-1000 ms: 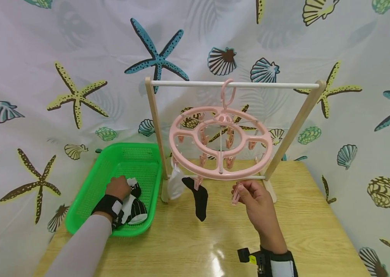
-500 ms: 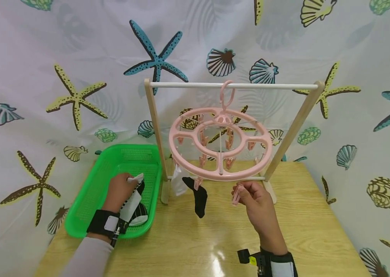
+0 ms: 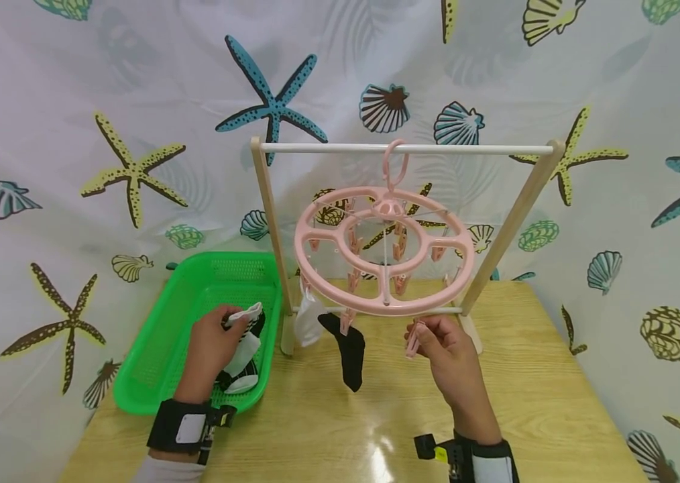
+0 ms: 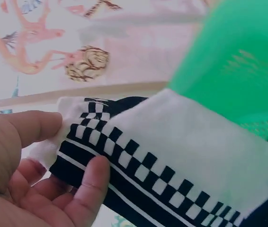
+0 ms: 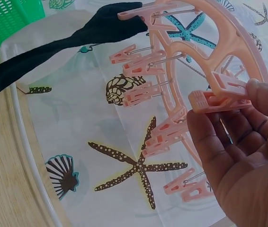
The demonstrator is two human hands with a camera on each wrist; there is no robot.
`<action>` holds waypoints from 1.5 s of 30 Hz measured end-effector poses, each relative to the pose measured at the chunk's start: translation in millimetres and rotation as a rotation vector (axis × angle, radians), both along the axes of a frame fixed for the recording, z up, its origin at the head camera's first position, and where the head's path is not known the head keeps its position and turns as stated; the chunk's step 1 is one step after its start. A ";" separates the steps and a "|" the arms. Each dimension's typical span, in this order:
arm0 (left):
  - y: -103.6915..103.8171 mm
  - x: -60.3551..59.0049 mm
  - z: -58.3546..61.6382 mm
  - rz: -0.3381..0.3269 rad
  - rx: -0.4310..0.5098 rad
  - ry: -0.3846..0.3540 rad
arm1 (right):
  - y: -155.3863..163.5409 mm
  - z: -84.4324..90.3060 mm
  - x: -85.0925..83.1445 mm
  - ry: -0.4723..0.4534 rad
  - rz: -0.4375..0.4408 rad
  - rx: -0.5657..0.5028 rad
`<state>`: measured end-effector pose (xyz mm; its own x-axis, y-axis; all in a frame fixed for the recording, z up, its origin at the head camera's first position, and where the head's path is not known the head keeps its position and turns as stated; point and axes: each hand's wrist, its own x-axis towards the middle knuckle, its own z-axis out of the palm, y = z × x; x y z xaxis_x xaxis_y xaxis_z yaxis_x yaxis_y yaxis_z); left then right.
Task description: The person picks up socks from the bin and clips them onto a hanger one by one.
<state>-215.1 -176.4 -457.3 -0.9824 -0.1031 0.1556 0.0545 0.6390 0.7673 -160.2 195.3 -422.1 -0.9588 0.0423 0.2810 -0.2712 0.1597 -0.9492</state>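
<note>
My left hand (image 3: 213,345) holds a black-and-white checkered sock (image 4: 148,175) near its white cuff, over the green basket (image 3: 129,379). In the left wrist view the thumb and fingers lie on either side of the cuff. My right hand (image 3: 453,359) pinches a pink clothespin (image 5: 221,97) at the front right edge of a round pink clip hanger (image 3: 388,307). No cloth shows in that clothespin. Clipped to the hanger's front left are a black sock (image 3: 351,355) and a white sock (image 3: 310,322), both dangling.
The hanger hooks over the white rod (image 3: 467,149) of a rack with wooden posts (image 3: 524,208), standing on the wooden table (image 3: 376,409). More black-and-white sock fabric (image 3: 242,384) lies in the basket. Several pink clothespins hang around the rings. A patterned curtain (image 3: 352,54) stands behind.
My left hand has drawn the checkered sock up and a little right from the basket's contents. The right hand stays at the clothespin. The hanging socks sway slightly.
</note>
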 end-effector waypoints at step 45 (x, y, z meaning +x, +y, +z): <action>131.2 96.4 -1.7 -0.421 0.216 0.332 | -3.8 -0.9 1.2 0.018 0.030 -0.027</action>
